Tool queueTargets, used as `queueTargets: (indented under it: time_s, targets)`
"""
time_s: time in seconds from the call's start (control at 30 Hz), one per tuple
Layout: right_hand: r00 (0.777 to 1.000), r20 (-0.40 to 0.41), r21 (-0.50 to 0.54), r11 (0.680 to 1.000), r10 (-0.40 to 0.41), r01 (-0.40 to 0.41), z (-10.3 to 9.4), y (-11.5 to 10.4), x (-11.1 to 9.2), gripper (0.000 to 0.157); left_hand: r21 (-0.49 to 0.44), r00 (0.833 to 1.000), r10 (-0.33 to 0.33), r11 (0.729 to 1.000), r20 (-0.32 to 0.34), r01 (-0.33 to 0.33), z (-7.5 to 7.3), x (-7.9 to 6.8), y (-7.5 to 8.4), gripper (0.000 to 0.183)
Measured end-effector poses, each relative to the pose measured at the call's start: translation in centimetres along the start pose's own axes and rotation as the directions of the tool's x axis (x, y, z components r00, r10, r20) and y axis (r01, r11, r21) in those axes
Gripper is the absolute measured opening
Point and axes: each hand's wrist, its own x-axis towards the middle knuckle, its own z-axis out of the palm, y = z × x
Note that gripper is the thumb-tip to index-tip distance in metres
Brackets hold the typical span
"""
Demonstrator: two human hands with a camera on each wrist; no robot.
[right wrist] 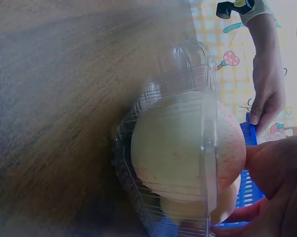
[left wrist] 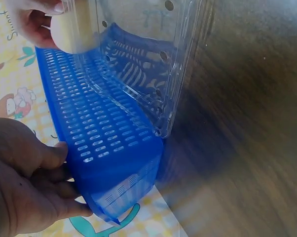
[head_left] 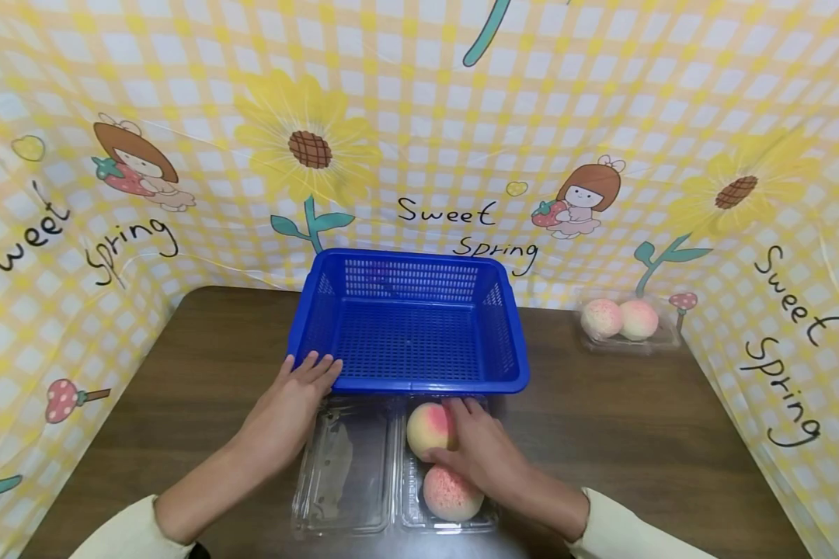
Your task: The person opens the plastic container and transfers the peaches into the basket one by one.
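My left hand (head_left: 294, 404) rests on the near left corner of the blue plastic basket (head_left: 419, 386), its fingers laid over the rim; in the left wrist view the fingertips touch that edge. My right hand (head_left: 485, 446) grips the rear peach (head_left: 428, 431), thumb at its near side and fingers at its far side. This peach sits in the right half of an open clear plastic clamshell box (head_left: 342, 473). A second, speckled pink peach (head_left: 453, 494) lies in front of it in the same half, close below my thumb. In the right wrist view the speckled peach (right wrist: 178, 143) overlaps the gripped one.
At the back right of the brown table (head_left: 601, 435) stands another clear box (head_left: 660, 339) with two peaches (head_left: 620, 319) in it. The basket stands just behind the open box. A yellow checked cloth (head_left: 419, 140) surrounds the table's back and sides.
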Motion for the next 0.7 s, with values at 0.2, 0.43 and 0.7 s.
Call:
queueTargets:
  time_s: [0.2,0.43,0.7]
  targets:
    - [0.999,0.0,0.055,0.998,0.04,-0.04,0.1,0.1,0.1,0.07,0.001,1.0,0.006,1.0,-0.018,-0.006,0.1,-0.1,0.0,0.056]
    - [0.998,-0.027,0.114,0.992,0.063,-0.059,-0.1,0.1,0.2,0.067,-0.009,0.999,0.008,1.0,-0.031,-0.009,0.3,-0.2,0.1,0.063]
    - [0.995,-0.095,0.135,0.991,0.028,-0.015,-0.8,-0.6,-0.9,0.07,0.022,0.999,0.014,1.0,-0.031,-0.013,0.2,-0.2,0.0,0.064]
